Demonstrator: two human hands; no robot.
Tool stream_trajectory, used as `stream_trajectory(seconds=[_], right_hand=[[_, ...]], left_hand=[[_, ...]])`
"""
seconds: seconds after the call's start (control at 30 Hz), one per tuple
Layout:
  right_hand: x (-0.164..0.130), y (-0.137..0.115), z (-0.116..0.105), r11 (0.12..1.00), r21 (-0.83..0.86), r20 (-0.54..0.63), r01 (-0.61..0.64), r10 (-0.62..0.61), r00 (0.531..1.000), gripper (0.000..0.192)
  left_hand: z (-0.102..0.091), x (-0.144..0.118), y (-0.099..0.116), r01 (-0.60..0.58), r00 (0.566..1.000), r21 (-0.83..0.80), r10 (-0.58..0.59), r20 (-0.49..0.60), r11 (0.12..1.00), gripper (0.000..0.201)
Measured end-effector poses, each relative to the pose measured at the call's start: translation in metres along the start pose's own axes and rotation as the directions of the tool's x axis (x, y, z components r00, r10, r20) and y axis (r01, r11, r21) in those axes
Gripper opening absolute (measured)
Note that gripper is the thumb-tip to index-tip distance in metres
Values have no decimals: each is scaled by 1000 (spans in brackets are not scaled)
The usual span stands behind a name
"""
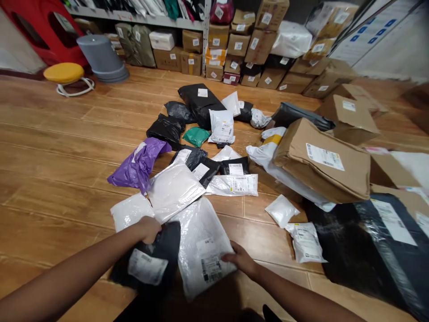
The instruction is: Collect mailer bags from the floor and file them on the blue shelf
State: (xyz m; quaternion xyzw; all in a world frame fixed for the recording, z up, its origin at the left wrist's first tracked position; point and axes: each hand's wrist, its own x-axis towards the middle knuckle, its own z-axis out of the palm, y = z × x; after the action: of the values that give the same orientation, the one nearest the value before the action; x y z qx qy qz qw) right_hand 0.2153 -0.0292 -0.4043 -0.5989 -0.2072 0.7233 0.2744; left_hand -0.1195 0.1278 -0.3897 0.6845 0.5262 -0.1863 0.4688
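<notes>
My left hand (149, 229) is closed on the top edge of a black mailer bag (172, 250) that carries a white label. With thumb on top, my right hand (241, 259) grips the right edge of a large white mailer bag (197, 237) with a printed label. The two bags lie side by side, the white one partly beside a plain white padded mailer (176, 190). Just beyond my left hand is a small white packet (132, 210). A purple bag (140, 164) sits farther left, and a long white mailer (234, 184) lies ahead of my right hand.
More parcels spread across the wooden floor, including a large black package (201, 107) and a green packet (196, 136). Cardboard boxes (321, 165) crowd the right side. A shelf (144, 20) with stacked boxes, a grey bucket (102, 58) and a yellow stool (63, 72) stand at the back.
</notes>
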Motion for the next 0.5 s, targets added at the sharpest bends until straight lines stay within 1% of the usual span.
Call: stream_trajectory(seconds=[0.07,0.1,0.13,0.17,0.2,0.23,0.27,0.3,0.33,0.37,0.4,0.43,0.5], right_hand=[[-23,-9,-15,1000,6,-18,-6,6,1000,44],[-36,-13,-24,1000,-5,-31,-9,8,999,43],[-49,-16,-32,1000,-12,-43,-15,14,999,42],[-61,-19,-41,1000,-14,-57,-24,24,998,41],[-72,-21,-48,999,-8,-72,-33,32,997,41],[-83,-22,-54,999,0,-86,-39,39,996,41],[-92,-24,-59,999,8,-102,-39,40,994,41],[-100,-25,-62,999,7,-121,-33,34,992,42],[-107,-27,-65,1000,-6,-142,-24,23,990,42],[-114,-28,-67,999,-37,-165,-10,4,986,43],[-121,-30,-69,996,-84,-186,8,-24,982,45],[-127,-33,-72,988,-149,-199,27,-56,978,45],[-142,-41,-82,945,-323,-218,45,-121,968,45]], left_hand=[[13,-2,14,-98,994,66,94,58,993,38],[23,-4,25,-150,986,75,144,85,986,37],[31,-7,38,-223,971,75,215,102,972,28],[37,-10,53,-318,945,80,309,104,945,16],[40,-14,68,-428,903,100,419,93,898,27],[40,-18,81,-529,848,140,525,68,837,47],[37,-22,90,-602,793,193,608,33,775,59],[32,-27,95,-627,758,246,651,-24,739,60],[28,-32,95,-599,757,281,644,-104,750,51],[24,-36,88,-533,784,272,589,-196,801,40],[22,-42,76,-438,817,223,489,-306,871,30],[23,-47,60,-343,839,149,374,-396,927,24],[32,-58,21,-212,859,11,191,-476,977,23]])
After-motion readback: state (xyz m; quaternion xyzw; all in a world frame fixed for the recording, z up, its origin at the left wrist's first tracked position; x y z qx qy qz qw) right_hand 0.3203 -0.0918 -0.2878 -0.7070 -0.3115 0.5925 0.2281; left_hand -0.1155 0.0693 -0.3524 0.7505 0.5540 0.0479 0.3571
